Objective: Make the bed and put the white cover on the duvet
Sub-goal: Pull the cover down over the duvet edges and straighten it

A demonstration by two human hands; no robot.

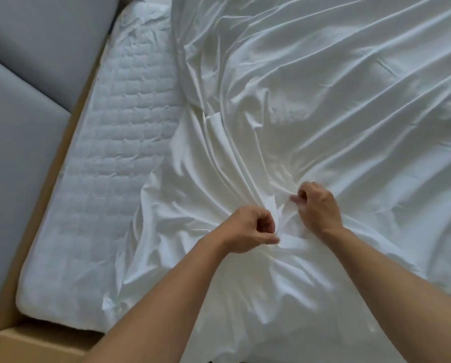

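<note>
i count two bare hands near the middle: the left hand [250, 227] and the right hand [317, 208]. one white cover [323, 100] lies rumpled across the right and far side. one quilted mattress [119, 142] shows on the left. two grey panels at far left: upper panel [43, 35], lower panel [17, 166]. one wooden frame [35, 341], near left.

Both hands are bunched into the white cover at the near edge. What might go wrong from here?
1. The left hand and right hand grip the cover close together, so a pull would likely deepen the creases fanning from them.
2. The cover leaves a strip of mattress bare on the left, so it may end up skewed.
3. Layers overlap in the bunch, so the hands may hold the wrong one.
</note>
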